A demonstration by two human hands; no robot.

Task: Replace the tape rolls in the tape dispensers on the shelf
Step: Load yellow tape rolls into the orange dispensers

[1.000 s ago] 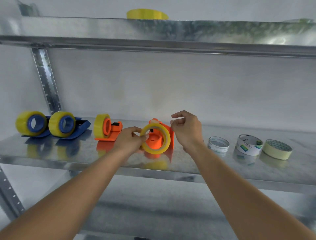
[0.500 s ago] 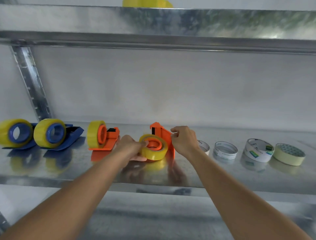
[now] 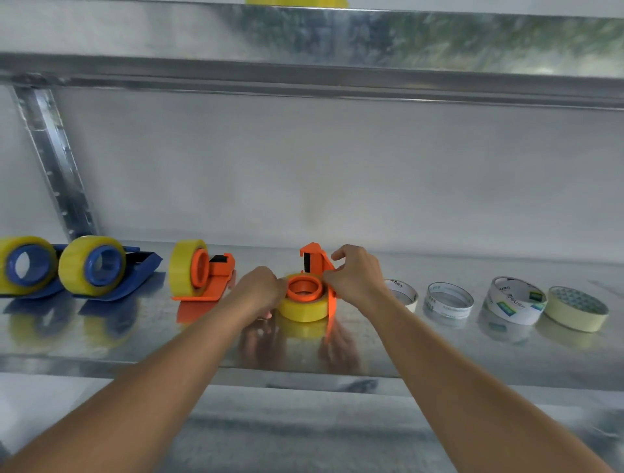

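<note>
1. Metal shelf (image 3: 101, 347), shiny and reflective, carrying everything in a row.
2. Middle of shelf: orange dispenser (image 3: 314, 261) lying on its side, hub pointing up, with a yellow roll (image 3: 304, 309) seated flat around the hub.
3. Left hand (image 3: 258, 287) at the roll's left edge, fingers curled against it and gripping; fingertips hidden behind the hand.
4. Right hand (image 3: 356, 278) at the roll's right edge and against the dispenser's frame, thumb and forefinger pinched at the roll's top rim, other fingers curled above.
5. Left of the hands: second orange dispenser (image 3: 216, 282) standing upright, loaded with a yellow roll (image 3: 184, 271).
6. Far left: two blue dispensers (image 3: 141, 270), side by side, each loaded with a yellow roll, the leftmost partly cut off by the frame edge.
7. Right of the hands: four loose rolls in a row — white core (image 3: 403, 293) partly behind the right wrist, white printed ring (image 3: 449, 300), taller white roll with green print (image 3: 515, 300), cream roll (image 3: 577, 312) far right, lying flat.
8. Upper shelf (image 3: 337, 44) overhead, a yellow object (image 3: 297, 2) barely showing on top of it.
</note>
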